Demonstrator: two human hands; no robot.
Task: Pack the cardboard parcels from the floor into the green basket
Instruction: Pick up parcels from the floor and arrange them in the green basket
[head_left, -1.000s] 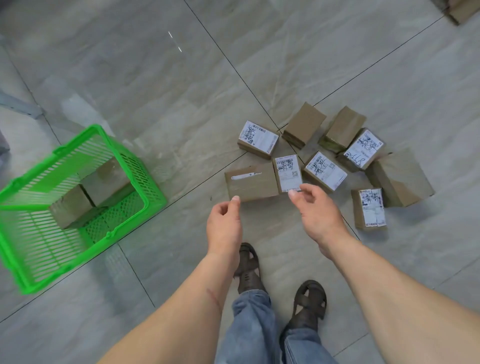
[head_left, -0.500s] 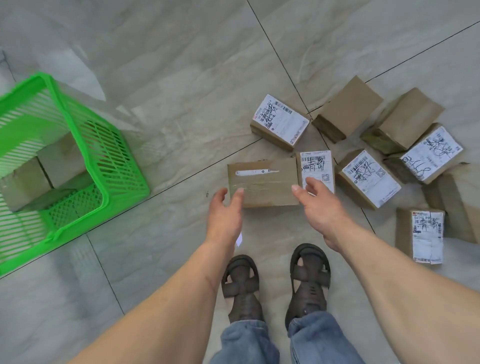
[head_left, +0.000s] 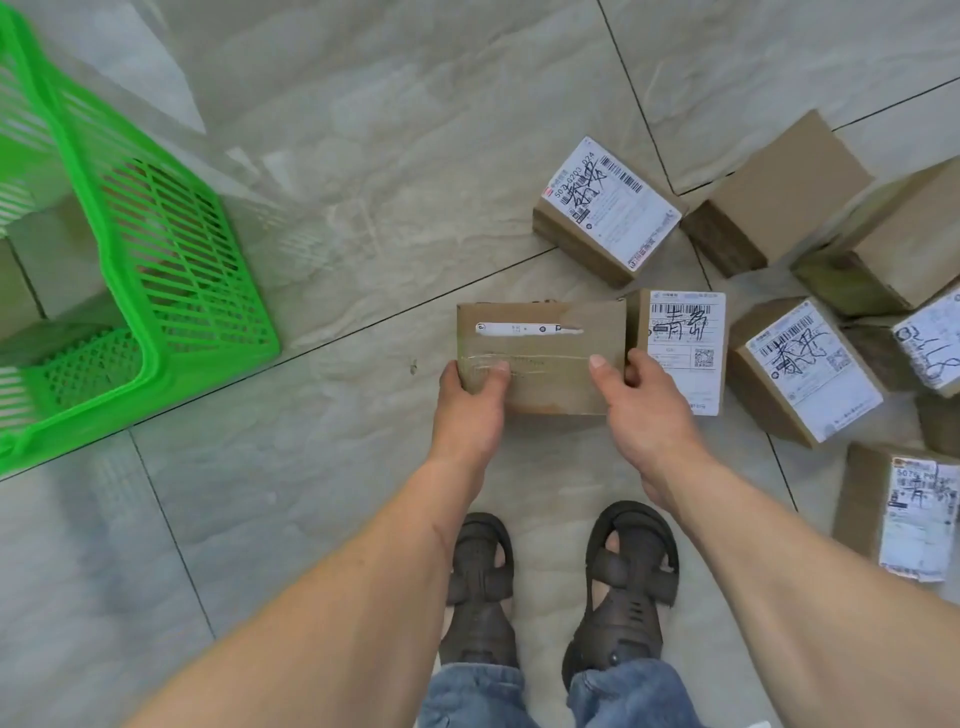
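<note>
Green basket (head_left: 171, 270): at the far left, tilted on the grey tiled floor (head_left: 363, 156), its open top cut off by the left edge; brown cardboard shows through the mesh wall.
Parcels in basket (head_left: 47, 249): at least two plain boxes lie inside, side by side.
Left hand (head_left: 470, 410): closed on the near left corner of the taped parcel, thumb lying on top, fingers wrapped around the left side.
Taped parcel (head_left: 545, 358): a flat brown box with clear tape and a torn white strip across its top, held between both hands in front of the feet; whether it has left the floor cannot be told.
Sandals (head_left: 480, 587): two dark ones, just below the parcel.
Right hand (head_left: 647, 410): gripping the parcel's right end, thumb on top, fingers behind the edge.
Labelled parcel (head_left: 680, 348): touching the taped parcel's right end, white label upward.
Other parcels (head_left: 608, 208): a loose cluster to the right, some label-up, some plain, several touching one another.
</note>
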